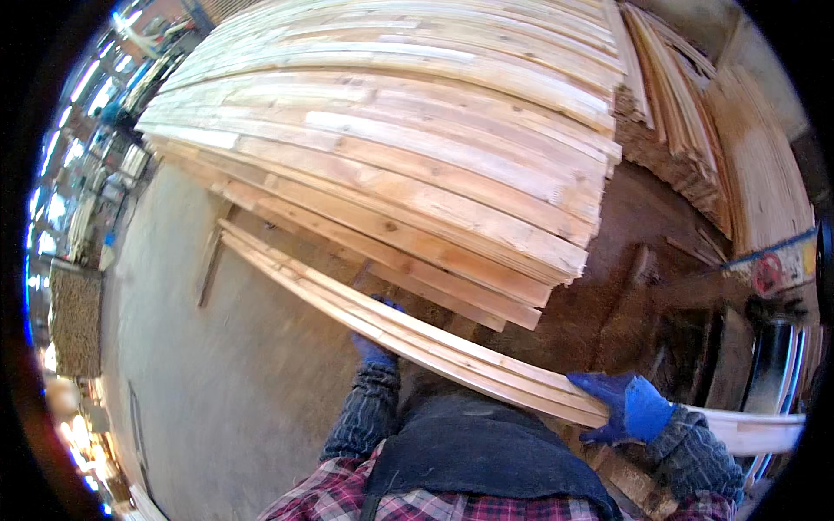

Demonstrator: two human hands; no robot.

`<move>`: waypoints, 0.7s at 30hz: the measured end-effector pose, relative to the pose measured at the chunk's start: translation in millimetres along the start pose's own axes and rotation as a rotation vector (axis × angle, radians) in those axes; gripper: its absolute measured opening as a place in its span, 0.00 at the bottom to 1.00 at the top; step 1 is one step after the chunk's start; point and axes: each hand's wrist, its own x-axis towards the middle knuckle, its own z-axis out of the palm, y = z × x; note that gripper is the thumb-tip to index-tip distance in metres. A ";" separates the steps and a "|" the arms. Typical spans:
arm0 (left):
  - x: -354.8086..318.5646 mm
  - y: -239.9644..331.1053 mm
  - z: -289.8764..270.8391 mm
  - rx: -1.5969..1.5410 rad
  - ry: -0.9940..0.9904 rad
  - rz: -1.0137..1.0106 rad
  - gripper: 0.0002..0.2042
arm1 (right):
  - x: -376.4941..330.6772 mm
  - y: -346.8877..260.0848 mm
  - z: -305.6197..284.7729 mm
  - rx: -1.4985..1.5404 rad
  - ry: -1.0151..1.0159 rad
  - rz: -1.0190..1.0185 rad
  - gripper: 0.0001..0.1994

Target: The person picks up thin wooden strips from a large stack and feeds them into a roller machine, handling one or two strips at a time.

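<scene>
A bundle of long, narrow, pale wooden boards [452,352] lies across in front of my body, slanting from the far left down to the near right. My left hand [375,349], in a blue glove, is wrapped around the bundle from below near its middle; the boards partly hide its fingers. On the right, my gloved right hand [632,410] grips the same bundle, thumb side over the upper face. Just beyond the bundle stands a large stack of planks [391,156], layered with uneven ends. Its lower planks [408,265] jut out toward me.
More boards [673,113] are piled at the far right, beside tall leaning panels [760,165]. A pale strip [751,431] extends past my right hand; whether it joins the bundle, I cannot tell. A wood piece [213,260] lies on the grey floor [208,373] at left.
</scene>
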 end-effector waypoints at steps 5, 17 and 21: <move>5.4 44.8 -4.7 0.006 -0.125 -0.043 0.24 | 6.9 17.5 11.5 -0.013 0.090 -0.062 0.43; 14.6 91.0 128.1 0.177 -0.734 -0.328 0.33 | -34.4 87.2 124.8 -0.272 0.397 -0.083 0.52; 13.5 77.8 138.0 0.106 -0.777 -0.280 0.32 | -46.1 95.3 131.3 -0.333 0.474 0.031 0.52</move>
